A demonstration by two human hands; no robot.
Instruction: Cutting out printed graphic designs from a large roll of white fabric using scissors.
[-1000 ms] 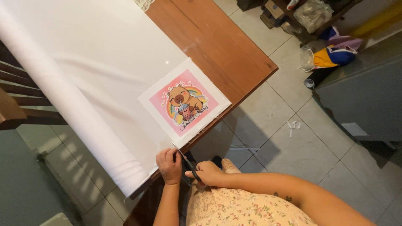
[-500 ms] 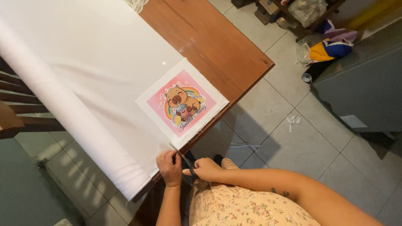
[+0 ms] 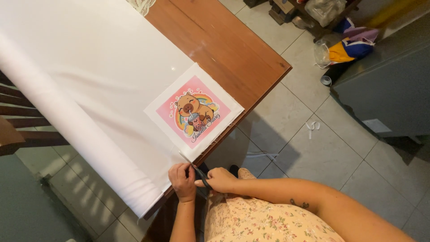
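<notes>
While my left hand [image 3: 182, 180] pinches the near edge of the white fabric [image 3: 89, 89] at the counter's [image 3: 224, 49] rim, its fingers [image 3: 179, 171] closed on the cloth, my right hand [image 3: 220, 179] grips the scissors [image 3: 197, 172], fingers wrapped through the dark handles. The blades point away from me into the fabric, right beside my left fingers and just below the corner of the printed square [image 3: 194, 111], a white patch with a pink picture of a cartoon animal under a rainbow. That square lies flat on the fabric near the counter's corner, just beyond both hands. The fabric spreads over the wooden counter to my left, where it folds into a long roll [image 3: 67, 130] hanging over the edge above the tiled floor [image 3: 322, 152]
</notes>
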